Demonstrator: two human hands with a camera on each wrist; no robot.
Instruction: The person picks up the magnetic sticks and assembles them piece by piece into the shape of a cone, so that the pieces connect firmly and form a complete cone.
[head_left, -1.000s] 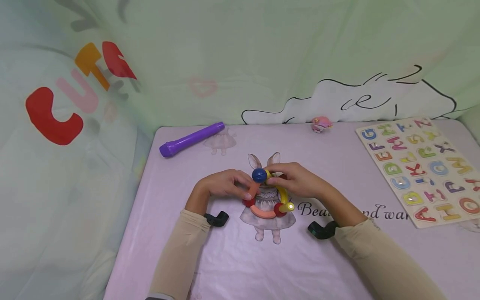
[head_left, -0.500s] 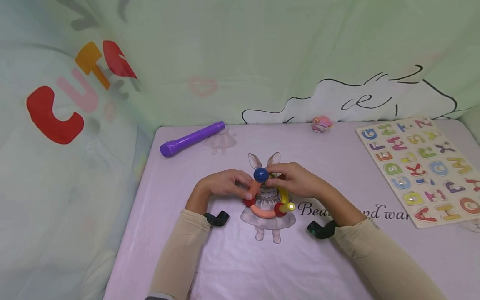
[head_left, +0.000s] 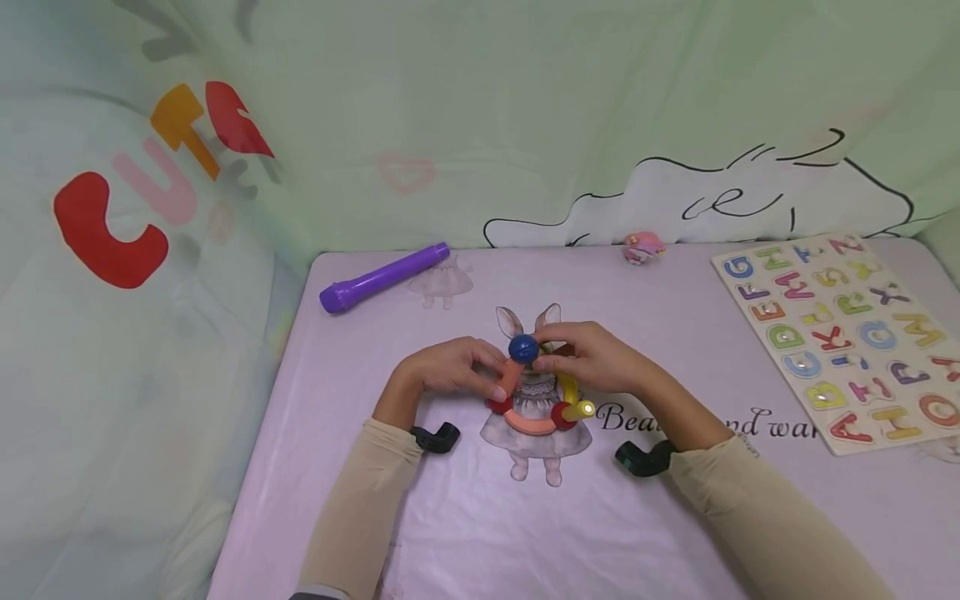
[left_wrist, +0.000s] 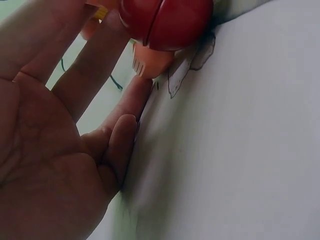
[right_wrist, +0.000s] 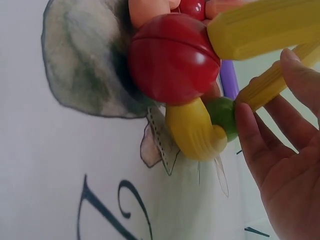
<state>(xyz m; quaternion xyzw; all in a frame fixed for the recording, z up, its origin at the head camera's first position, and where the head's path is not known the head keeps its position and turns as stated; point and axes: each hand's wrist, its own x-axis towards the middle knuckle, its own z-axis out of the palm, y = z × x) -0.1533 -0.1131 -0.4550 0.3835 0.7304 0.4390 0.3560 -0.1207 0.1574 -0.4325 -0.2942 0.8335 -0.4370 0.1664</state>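
A toy built of magnetic rods and balls stands on the table between both hands. Its blue ball (head_left: 523,349) sits high on an orange rod (head_left: 510,377). My left hand (head_left: 453,367) grips that rod beside a red ball (left_wrist: 167,22). A curved orange piece (head_left: 531,426) joins this ball to another red ball (right_wrist: 174,57), from which a yellow rod (right_wrist: 270,27) sticks up. My right hand (head_left: 592,357) pinches a second yellow rod (right_wrist: 267,85) by the green ball (right_wrist: 222,117). Low down, a curved yellow piece (right_wrist: 190,130) links the green and red balls.
A purple toy microphone (head_left: 382,279) lies at the back left. Near the back edge sits a small pink toy (head_left: 643,248). The wooden alphabet board (head_left: 832,333) lies at the right. Curtains (head_left: 450,125) border the table behind and at left.
The blue ball has shifted slightly right with the orange rod leaning under it. The upright yellow rod's tip has moved a little right. Both hands keep their hold.
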